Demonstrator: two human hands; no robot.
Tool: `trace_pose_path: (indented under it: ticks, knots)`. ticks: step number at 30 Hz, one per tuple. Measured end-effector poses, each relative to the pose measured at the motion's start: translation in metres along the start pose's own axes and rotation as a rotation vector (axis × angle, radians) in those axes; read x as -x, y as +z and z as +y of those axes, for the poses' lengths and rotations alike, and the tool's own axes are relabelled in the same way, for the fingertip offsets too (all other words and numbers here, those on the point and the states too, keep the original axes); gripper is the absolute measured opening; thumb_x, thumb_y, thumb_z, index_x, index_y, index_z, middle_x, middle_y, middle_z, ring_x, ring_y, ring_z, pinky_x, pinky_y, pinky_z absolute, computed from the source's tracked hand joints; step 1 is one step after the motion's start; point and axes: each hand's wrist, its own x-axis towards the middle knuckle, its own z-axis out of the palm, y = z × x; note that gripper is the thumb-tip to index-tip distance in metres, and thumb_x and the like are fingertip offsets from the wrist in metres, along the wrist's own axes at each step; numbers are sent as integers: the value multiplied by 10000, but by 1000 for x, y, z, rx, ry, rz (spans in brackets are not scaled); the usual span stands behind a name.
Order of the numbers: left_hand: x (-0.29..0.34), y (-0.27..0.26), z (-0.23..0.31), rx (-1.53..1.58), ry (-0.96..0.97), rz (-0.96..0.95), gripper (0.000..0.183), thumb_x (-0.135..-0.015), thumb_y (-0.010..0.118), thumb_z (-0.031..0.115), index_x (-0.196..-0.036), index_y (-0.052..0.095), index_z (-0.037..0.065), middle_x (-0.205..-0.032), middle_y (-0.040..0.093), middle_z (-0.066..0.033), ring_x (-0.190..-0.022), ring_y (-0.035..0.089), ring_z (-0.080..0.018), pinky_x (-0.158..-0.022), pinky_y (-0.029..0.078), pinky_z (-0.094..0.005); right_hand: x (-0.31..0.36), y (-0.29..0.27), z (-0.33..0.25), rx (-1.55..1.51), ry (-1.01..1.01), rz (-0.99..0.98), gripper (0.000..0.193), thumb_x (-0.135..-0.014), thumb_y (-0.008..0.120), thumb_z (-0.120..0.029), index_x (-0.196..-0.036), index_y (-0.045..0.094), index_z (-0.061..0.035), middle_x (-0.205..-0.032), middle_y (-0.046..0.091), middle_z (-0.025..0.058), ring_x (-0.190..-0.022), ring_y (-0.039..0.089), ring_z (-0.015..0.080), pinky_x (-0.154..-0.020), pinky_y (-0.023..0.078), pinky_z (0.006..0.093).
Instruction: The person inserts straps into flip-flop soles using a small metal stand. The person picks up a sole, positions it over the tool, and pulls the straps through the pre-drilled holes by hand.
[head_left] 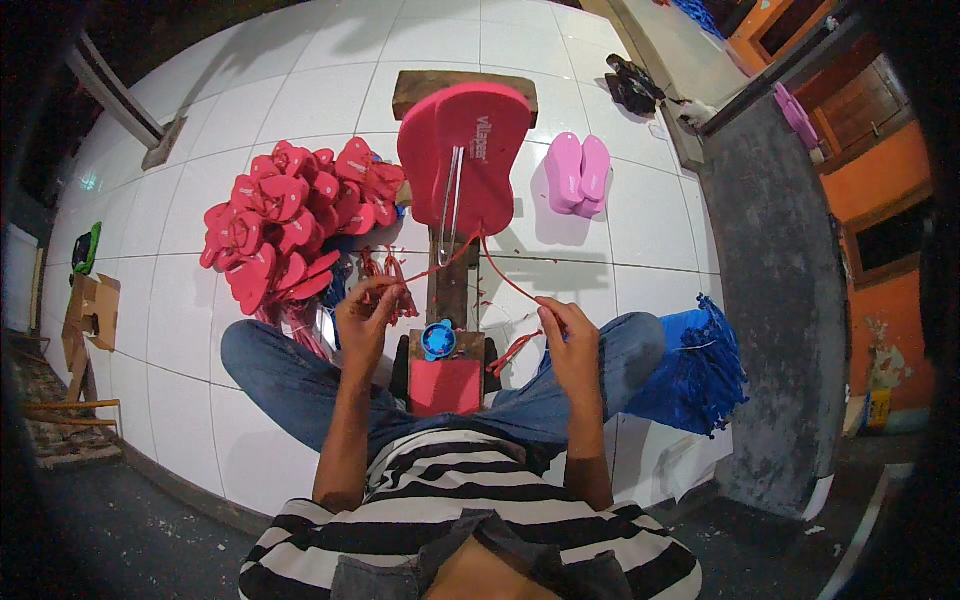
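Note:
A stack of red flip-flop soles (480, 150) rests toe toward me on a wooden stand in front of me. A thin red flip-flop strap (508, 278) rises from the sole's near end and splits into two arms. My left hand (365, 312) pinches the end of the left arm. The end of the right arm is between the fingertips of my right hand (570, 338). Both arms are spread apart. A long, slim metal tool (452, 205), like a looped rod, lies on the sole and reaches past its edge.
A heap of red flip-flops (285, 220) lies at left, beside loose red straps (388, 280). A blue round container (438, 341) and a red pad (446, 388) sit on the wooden bench (448, 290). Pink flip-flops (578, 172) stand at right; a blue strap bundle (695, 370) lies by my knee.

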Motion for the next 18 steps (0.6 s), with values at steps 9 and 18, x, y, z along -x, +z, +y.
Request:
trace_pose_path:
  ticks: [9,18]
  knots:
    - [-34,44,34,222,184,-547,115,-774,689,24,-874,668,-29,-871,638,-100,-823,609,-153,-664,502,-255,-43,19,-76,-405,-475,-107,233,-868,630,-121,-1066,642,1,-1097,604,134,-1095,539,254,-953,400,337]
    - [-41,50,41,272,8,-257,138,-849,646,119,-925,618,8,-830,614,-19,-752,560,-83,-693,446,-233,-63,35,-85,-981,-387,-253,183,-810,709,-123,-916,637,7,-956,630,118,-1017,573,221,-879,454,341]
